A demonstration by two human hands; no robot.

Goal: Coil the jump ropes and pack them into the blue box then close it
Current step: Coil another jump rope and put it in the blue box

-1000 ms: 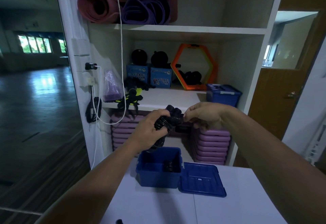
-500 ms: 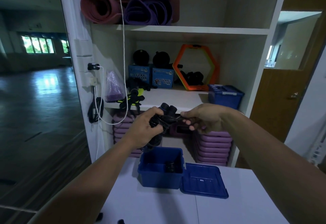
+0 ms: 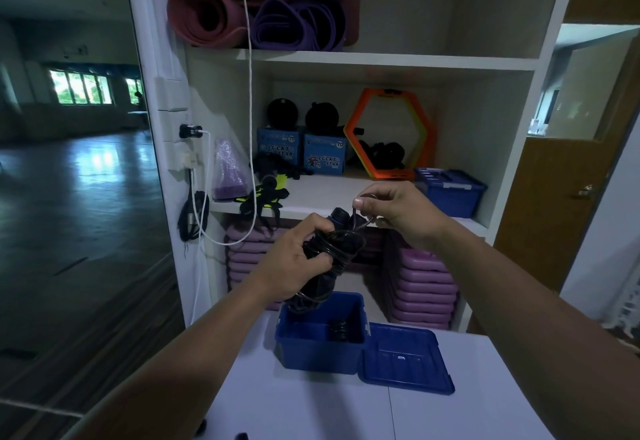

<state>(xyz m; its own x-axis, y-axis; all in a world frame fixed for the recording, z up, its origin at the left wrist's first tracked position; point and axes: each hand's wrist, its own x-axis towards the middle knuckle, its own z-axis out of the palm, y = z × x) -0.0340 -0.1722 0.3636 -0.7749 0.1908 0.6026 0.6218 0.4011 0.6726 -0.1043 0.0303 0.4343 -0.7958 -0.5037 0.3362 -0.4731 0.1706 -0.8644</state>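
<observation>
The person's arms are bare. The left forearm and the right forearm are uncovered along all their visible length, down to the lower edge of the view. The left hand and the right hand are bare too, wrists and fingers alike. The right thumb's nail is short, trimmed straight, and catches the light.

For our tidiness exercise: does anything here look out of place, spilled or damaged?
Nothing looks damaged or spilled. One untidy spot: black and yellow straps dangle over the front edge of the shelf.
</observation>
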